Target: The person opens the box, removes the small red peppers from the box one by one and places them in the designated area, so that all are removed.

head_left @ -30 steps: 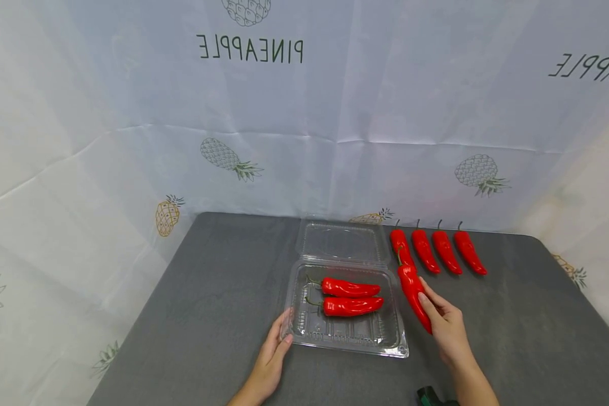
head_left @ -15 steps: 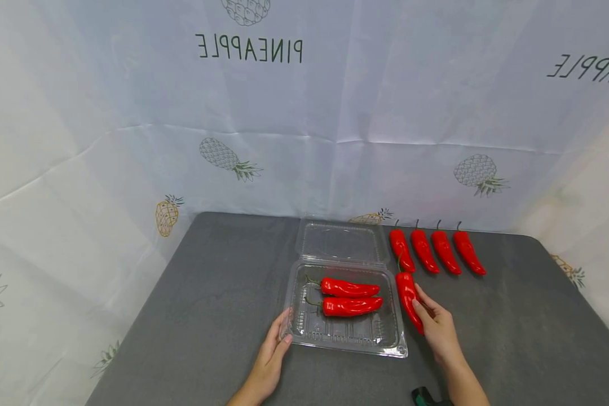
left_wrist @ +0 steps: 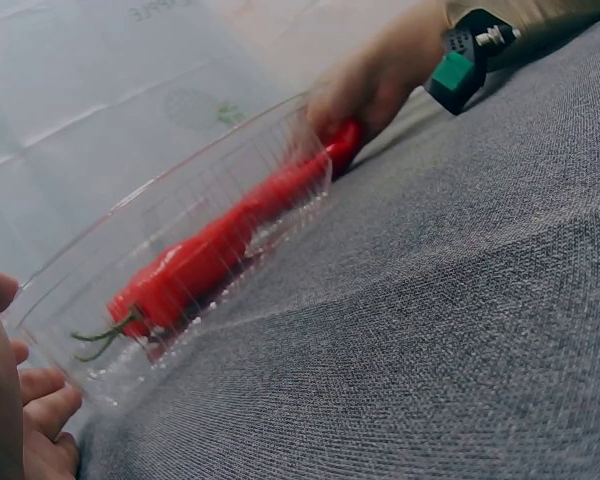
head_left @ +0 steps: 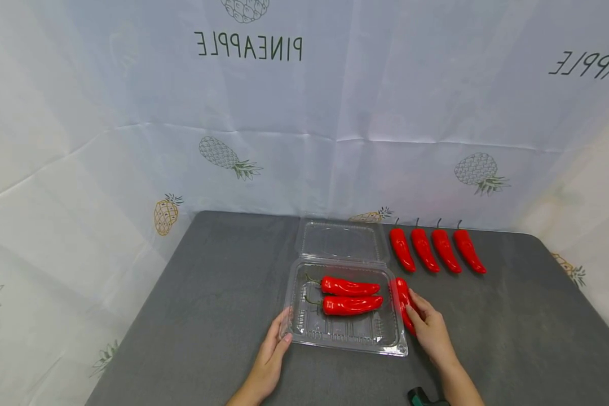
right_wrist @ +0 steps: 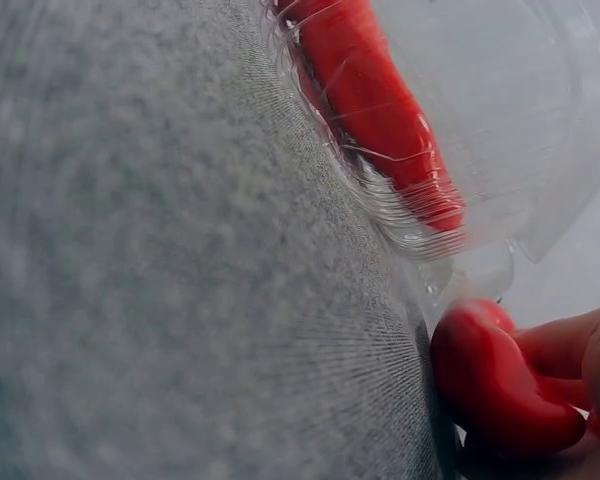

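A hinged clear plastic container [head_left: 345, 327] lies open with two red chili peppers [head_left: 352, 305] side by side in its tray, stems to the left. My left hand [head_left: 266, 361] grips the tray's front left corner, thumb at the rim and fingers along the outer side. At the tray's right side, my right hand [head_left: 433, 332] holds another red chili pepper [head_left: 403, 301] between thumb and fingers. In the right wrist view that pepper [right_wrist: 490, 380] is low, close over the grey tabletop, just outside the ribbed tray wall. Its stem is hidden in the head view.
The container's lid [head_left: 342, 241] lies folded back, away from me. Several more red chili peppers [head_left: 423, 251] form a row at the back right of the grey table [head_left: 223, 282]. White cloth [head_left: 304, 101] with pineapple prints hangs behind the table. A black-and-green device [left_wrist: 455, 78] sits at my right wrist.
My right hand has moved left and lowered its chili pepper to beside the tray's right wall, away from the row. My left hand and the container have stayed put.
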`<action>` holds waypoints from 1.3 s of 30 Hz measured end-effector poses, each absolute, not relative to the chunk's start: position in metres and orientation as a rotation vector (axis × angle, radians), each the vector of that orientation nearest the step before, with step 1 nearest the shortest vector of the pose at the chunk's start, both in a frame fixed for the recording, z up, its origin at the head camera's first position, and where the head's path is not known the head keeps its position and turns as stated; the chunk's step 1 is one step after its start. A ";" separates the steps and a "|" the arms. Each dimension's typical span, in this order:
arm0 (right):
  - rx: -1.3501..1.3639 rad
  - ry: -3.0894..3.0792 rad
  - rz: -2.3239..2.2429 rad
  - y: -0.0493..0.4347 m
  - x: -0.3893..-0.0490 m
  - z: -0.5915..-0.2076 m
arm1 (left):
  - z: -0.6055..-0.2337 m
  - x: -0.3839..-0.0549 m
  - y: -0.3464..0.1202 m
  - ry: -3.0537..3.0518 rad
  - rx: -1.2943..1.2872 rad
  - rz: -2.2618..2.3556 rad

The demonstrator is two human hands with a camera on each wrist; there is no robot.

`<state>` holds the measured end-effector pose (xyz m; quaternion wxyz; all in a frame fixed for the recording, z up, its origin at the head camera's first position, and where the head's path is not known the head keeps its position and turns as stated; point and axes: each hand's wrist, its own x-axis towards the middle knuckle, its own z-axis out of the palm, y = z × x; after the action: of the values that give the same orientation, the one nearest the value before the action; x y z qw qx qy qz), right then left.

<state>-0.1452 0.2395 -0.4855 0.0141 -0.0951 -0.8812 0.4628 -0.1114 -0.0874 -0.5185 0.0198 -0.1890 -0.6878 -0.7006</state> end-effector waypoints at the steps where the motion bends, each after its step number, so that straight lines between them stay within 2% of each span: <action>1: -0.300 -2.747 1.436 0.239 -0.145 -0.485 | -0.519 -0.111 -0.087 -2.134 -0.585 -2.174; 15: -0.384 -2.766 1.528 0.241 -0.144 -0.481 | -0.517 -0.110 -0.088 -2.191 -0.501 -2.210; 29: -0.453 -2.685 1.626 0.242 -0.144 -0.455 | -0.517 -0.110 -0.088 -2.213 -0.488 -2.202; 33: -0.401 -2.698 1.617 0.241 -0.143 -0.445 | -0.516 -0.110 -0.088 -2.209 -0.487 -2.204; 39: -0.174 -2.707 1.569 0.239 -0.144 -0.434 | -0.515 -0.109 -0.088 -2.207 -0.493 -2.208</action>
<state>-0.1438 0.2387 -0.4343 0.0038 -0.0556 -0.8638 0.5007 -0.1095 -0.0878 -0.5154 -0.0094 -0.1559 -0.6984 -0.6985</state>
